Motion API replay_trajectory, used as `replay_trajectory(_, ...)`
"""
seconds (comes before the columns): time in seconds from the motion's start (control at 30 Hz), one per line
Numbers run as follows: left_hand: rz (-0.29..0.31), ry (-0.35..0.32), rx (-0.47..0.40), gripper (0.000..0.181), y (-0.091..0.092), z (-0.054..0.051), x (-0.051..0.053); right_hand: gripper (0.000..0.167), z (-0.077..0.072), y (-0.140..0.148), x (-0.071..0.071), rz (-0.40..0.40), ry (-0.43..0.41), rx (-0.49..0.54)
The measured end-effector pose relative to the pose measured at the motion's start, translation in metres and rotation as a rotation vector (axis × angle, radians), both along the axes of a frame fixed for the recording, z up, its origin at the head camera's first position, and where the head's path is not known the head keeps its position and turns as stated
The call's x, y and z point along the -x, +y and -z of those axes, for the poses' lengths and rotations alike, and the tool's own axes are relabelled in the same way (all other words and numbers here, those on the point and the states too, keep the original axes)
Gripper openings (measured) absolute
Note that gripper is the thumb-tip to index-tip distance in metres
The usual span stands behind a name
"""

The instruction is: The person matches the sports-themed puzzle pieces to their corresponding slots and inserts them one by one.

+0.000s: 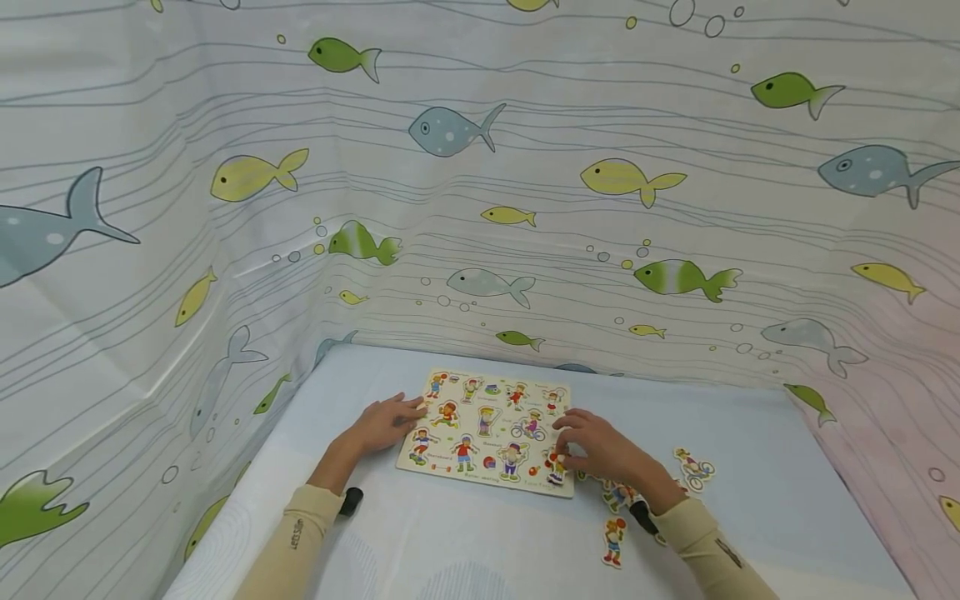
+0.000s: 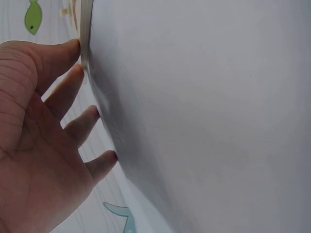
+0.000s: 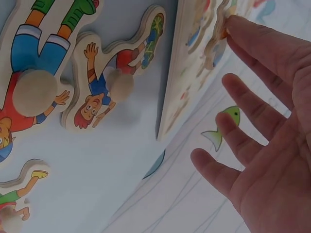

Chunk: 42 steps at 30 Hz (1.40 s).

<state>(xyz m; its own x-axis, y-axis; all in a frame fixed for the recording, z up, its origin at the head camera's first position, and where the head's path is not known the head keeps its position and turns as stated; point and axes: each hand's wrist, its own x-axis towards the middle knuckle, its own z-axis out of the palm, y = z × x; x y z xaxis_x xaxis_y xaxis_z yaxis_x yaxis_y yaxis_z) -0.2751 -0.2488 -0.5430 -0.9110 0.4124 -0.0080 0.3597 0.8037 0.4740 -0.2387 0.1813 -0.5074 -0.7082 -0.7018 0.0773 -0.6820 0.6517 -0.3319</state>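
Note:
A wooden peg puzzle board with printed sports figures lies on the table. My left hand rests at its left edge; in the left wrist view, that hand's fairly straight fingers touch the tabletop and the thumb meets the board's side. At the lower right corner of the board, my right hand pinches a small figure-shaped puzzle piece between thumb and index finger. The right wrist view shows this pinched piece against the board's face, partly hidden by the fingertips; the other fingers are spread apart.
Loose puzzle pieces lie right of the board: a cyclist, a ball player and a cluster partly under the right forearm. Round wooden knobs show on a red-shirted figure and a blue-shirted one. A fish-patterned curtain surrounds the table.

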Motion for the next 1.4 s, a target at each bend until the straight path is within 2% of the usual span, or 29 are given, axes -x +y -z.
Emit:
replay_trajectory(0.3, 0.005, 0.0, -0.022, 0.036, 0.001, -0.004, -0.001, 0.013, 0.007, -0.001, 0.006, -0.046, 0.006, -0.022)
replay_trajectory(1.07, 0.011, 0.009, -0.028, 0.036, -0.001, 0.0, 0.0, 0.012, 0.01, -0.01, 0.016, 0.005, -0.092, -0.067)
replay_trajectory(1.4, 0.001, 0.0, -0.023, 0.036, 0.0, -0.001, 0.001, 0.012, 0.007, -0.013, 0.014, 0.03, -0.069, -0.096)
